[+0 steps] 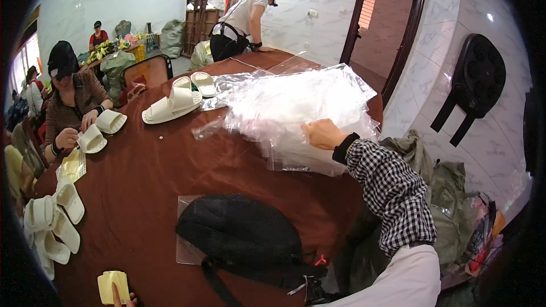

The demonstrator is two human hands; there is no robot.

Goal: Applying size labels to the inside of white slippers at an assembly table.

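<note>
If tugging clear plastic bags [290, 96] pinched in right hand [326, 135], could drag several through cling — can't tell left hand's [117, 297] grip.

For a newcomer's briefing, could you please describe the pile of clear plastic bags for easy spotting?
Find the large table covered in brown cloth. At its far right, beyond the black fabric bag with straps, the clear plastic bags lie piled, the person's right hand over them. Unlike the opaque white slippers to their left, they are shiny and transparent.
</note>
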